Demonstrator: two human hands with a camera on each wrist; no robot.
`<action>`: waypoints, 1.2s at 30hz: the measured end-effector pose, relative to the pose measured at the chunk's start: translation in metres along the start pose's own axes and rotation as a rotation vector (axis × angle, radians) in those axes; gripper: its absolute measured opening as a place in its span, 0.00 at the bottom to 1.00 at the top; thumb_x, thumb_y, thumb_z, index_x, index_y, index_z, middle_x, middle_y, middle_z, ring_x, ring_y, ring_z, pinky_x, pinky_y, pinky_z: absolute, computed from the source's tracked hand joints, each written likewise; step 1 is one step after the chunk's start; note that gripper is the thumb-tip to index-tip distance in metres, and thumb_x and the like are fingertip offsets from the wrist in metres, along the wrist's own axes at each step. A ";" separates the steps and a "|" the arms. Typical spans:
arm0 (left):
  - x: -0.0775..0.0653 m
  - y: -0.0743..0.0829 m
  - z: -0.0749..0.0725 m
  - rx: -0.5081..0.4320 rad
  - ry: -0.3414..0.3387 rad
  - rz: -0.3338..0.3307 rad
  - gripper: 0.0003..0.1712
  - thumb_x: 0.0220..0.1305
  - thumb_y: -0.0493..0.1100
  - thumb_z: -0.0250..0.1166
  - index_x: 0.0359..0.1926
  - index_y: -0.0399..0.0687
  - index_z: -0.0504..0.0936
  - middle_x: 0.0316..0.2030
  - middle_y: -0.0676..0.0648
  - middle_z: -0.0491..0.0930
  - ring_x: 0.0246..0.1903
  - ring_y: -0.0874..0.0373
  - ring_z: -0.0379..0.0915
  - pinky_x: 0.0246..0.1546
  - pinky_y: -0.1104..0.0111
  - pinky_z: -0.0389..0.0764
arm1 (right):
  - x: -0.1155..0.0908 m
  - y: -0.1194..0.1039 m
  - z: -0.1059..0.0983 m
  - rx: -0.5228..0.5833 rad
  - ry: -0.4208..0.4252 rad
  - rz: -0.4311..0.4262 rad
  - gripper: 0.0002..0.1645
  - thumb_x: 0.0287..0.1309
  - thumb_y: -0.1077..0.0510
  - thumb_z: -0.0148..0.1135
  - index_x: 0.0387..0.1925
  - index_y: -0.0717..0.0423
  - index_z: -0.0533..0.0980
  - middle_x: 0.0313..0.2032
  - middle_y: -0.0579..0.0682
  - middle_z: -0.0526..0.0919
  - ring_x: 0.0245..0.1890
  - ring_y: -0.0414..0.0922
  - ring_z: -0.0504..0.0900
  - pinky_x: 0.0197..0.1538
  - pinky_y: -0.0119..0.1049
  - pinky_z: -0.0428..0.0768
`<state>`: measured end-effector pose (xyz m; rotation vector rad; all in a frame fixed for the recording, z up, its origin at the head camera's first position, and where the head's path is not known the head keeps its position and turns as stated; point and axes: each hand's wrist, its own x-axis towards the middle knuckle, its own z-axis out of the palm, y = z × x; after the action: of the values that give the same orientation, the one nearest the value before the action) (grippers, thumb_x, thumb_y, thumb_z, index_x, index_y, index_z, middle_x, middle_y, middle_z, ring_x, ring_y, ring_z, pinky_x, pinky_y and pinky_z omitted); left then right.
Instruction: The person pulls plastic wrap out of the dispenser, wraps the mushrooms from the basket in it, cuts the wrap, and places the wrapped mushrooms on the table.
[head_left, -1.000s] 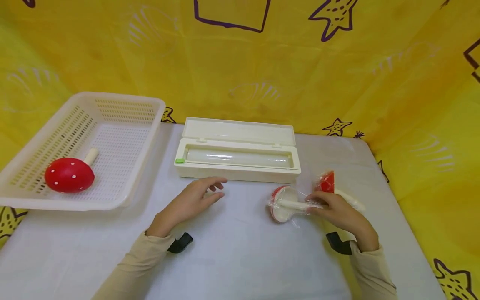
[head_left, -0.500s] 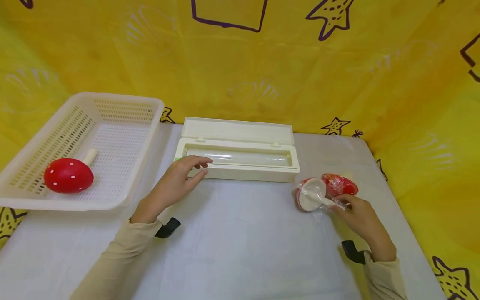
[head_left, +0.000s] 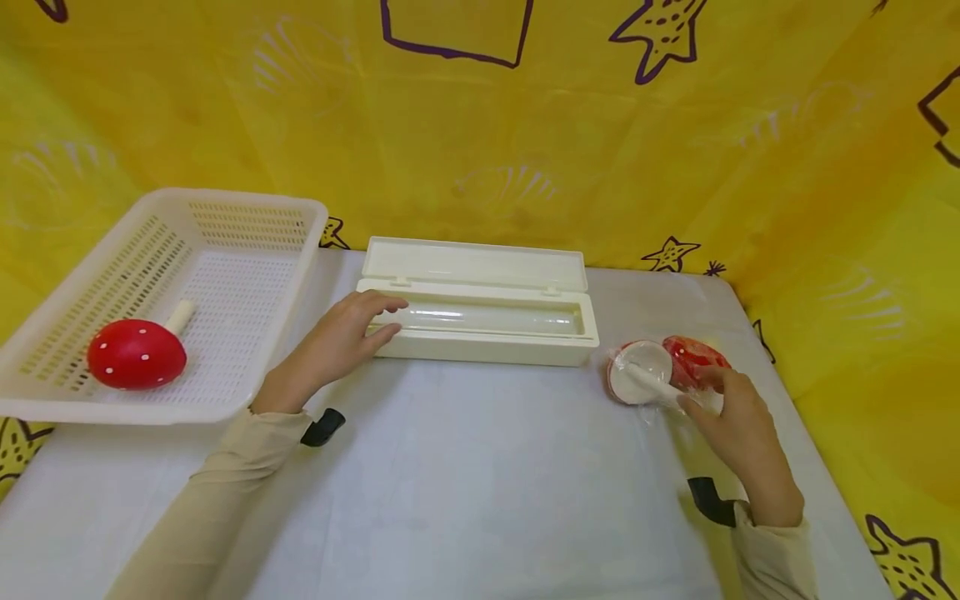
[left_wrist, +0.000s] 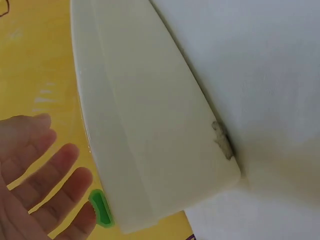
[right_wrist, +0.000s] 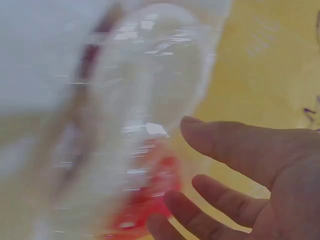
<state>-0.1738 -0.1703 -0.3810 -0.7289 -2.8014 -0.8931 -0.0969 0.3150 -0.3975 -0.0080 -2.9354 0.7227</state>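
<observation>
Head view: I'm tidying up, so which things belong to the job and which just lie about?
Likely the job, near left hand and right hand:
white box
clear roll
wrapped mushroom
red item beside it

Perhaps lying about, untouched:
white basket
spotted mushroom in it

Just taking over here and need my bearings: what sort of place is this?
Probably a staged indoor tabletop, perhaps for demonstrations: a yellow cloth with drawn starfish and shells hangs behind a white table, and a toy-like red mushroom lies in a basket.
</observation>
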 end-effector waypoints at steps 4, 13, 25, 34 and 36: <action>0.006 -0.005 -0.001 0.023 -0.079 -0.021 0.20 0.69 0.37 0.62 0.59 0.35 0.78 0.56 0.36 0.80 0.53 0.40 0.76 0.57 0.47 0.75 | 0.006 -0.022 -0.011 0.021 0.071 -0.089 0.32 0.59 0.60 0.68 0.59 0.74 0.68 0.54 0.75 0.71 0.53 0.69 0.68 0.53 0.68 0.69; 0.019 -0.012 0.002 0.084 -0.251 -0.041 0.15 0.72 0.41 0.58 0.53 0.38 0.83 0.48 0.41 0.86 0.49 0.46 0.81 0.54 0.51 0.77 | 0.036 -0.074 0.008 0.121 0.015 -0.364 0.20 0.59 0.65 0.67 0.53 0.66 0.76 0.51 0.63 0.79 0.51 0.60 0.77 0.54 0.59 0.76; 0.026 -0.018 0.006 0.083 -0.228 -0.015 0.09 0.70 0.40 0.61 0.42 0.42 0.87 0.37 0.47 0.87 0.38 0.53 0.78 0.49 0.53 0.75 | 0.084 -0.098 0.057 0.107 -0.212 -0.450 0.18 0.66 0.59 0.62 0.54 0.63 0.79 0.53 0.61 0.82 0.56 0.60 0.78 0.64 0.57 0.72; 0.028 -0.021 0.008 0.026 -0.198 -0.090 0.08 0.70 0.41 0.62 0.40 0.43 0.86 0.34 0.47 0.85 0.35 0.54 0.76 0.46 0.56 0.73 | 0.098 -0.098 0.068 0.097 -0.177 -0.525 0.10 0.63 0.60 0.64 0.41 0.62 0.85 0.40 0.57 0.88 0.45 0.57 0.83 0.53 0.55 0.76; 0.029 -0.021 0.009 0.026 -0.186 -0.099 0.09 0.70 0.41 0.61 0.40 0.43 0.86 0.32 0.48 0.84 0.34 0.54 0.75 0.47 0.54 0.71 | 0.099 -0.098 0.070 0.129 -0.173 -0.506 0.09 0.63 0.60 0.65 0.40 0.62 0.85 0.39 0.57 0.88 0.44 0.56 0.83 0.52 0.54 0.77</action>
<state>-0.2091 -0.1682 -0.3924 -0.7092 -3.0306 -0.8435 -0.2015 0.1993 -0.4024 0.8121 -2.8396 0.8519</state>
